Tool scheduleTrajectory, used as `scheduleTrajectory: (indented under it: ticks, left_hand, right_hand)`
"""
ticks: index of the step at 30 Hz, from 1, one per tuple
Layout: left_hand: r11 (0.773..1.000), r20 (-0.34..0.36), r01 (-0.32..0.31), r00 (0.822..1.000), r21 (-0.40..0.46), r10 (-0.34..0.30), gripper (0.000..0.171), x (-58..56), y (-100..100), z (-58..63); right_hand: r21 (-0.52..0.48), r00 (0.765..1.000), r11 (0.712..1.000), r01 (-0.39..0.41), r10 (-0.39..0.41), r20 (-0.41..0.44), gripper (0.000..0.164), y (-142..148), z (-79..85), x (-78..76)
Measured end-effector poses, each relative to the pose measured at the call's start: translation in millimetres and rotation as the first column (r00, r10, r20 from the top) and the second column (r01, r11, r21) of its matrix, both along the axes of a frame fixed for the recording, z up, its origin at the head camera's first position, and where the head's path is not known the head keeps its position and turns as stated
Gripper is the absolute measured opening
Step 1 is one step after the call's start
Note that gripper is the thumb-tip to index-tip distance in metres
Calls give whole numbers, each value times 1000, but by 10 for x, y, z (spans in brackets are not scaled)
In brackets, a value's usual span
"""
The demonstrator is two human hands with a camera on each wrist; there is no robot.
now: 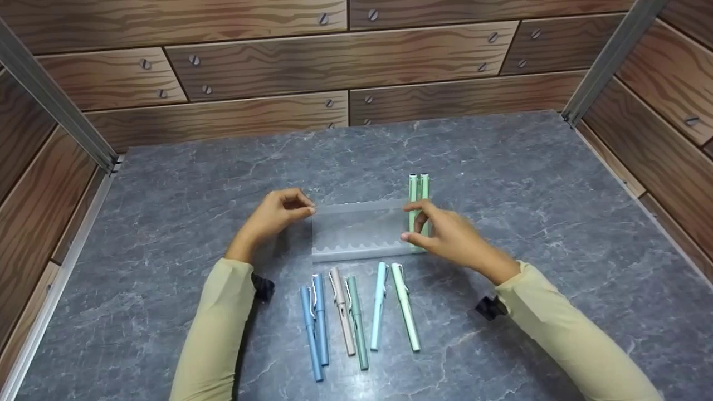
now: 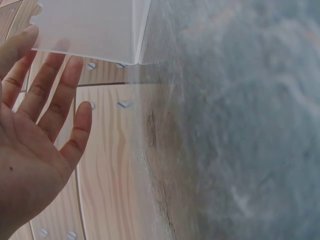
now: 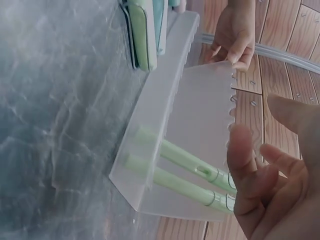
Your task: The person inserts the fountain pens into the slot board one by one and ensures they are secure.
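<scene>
My left hand [image 1: 274, 216] pinches the left end of a clear frosted pen rack [image 1: 356, 225] between thumb and fingers, near its notched back edge. Two light green pens [image 3: 187, 187] lie side by side in the notches at the rack's right end, their clipped cap ends jutting past the back edge. Over that end hovers my right hand [image 1: 454, 236], thumb and index finger apart and nothing pinched between them. Its fingertips are close to the caps in the right wrist view.
In front of the rack lie two blue pens [image 1: 321, 323], a grey-brown pen [image 1: 342, 312], a dark green pen [image 1: 357, 323], a pale blue pen [image 1: 379, 306] and another light green pen [image 1: 405, 306]. Wood-patterned walls [image 1: 345, 55] enclose the grey marbled table [image 1: 223, 167].
</scene>
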State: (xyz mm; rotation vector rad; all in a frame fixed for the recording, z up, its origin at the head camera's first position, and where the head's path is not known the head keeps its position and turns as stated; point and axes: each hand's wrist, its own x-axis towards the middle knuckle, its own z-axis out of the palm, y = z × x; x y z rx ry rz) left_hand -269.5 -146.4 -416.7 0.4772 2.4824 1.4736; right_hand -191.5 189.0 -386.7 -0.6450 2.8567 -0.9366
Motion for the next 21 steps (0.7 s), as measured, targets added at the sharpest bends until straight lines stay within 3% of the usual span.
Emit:
scheduleTrajectory:
  ticks: [7,13,21]
  left_hand:
    - [1000,13,4,1000,9,-4,18,-2,13,3]
    - [999,0,-2,1000,40,2,18,-18,1,-42]
    - [999,-12,2,1000,38,-2,15,-7,-9,-56]
  right_hand:
    - [-89,987,995,-40,54,153,52,24,-61,59]
    - [-92,973,992,-89,106,203,54,46,-95,89]
    - [-163,933,978,-128,174,315,57,73,-148,128]
